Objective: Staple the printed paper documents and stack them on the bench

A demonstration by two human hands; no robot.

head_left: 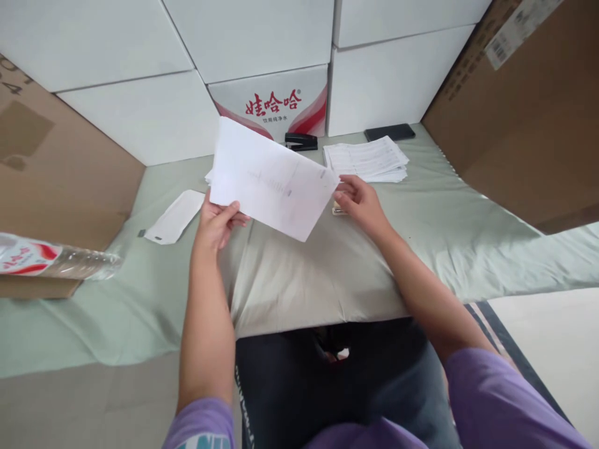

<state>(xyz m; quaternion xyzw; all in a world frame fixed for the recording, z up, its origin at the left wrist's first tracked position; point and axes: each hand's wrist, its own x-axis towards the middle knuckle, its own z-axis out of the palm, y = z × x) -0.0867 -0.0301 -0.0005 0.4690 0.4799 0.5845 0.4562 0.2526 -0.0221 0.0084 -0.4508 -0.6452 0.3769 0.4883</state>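
A white sheet of paper (271, 181) is held up at a slant over the cloth-covered table, with faint print showing on it. My left hand (219, 221) grips its lower left edge, thumb on top and fingers underneath. At the right corner, the fingers of my right hand (362, 204) close on the paper. Partly hidden under that hand lies a small yellowish and metallic item (337, 210), too covered to name. Behind the sheet is a black stapler (302, 142). A stack of printed papers (367, 161) lies just beyond my right hand.
White cartons (271, 100) wall off the back, and brown cardboard boxes stand at left (60, 162) and right (528, 118). A dark phone (390, 132) lies by the stack. At left are a flat white item (176, 217) and a water bottle (56, 255) on its side.
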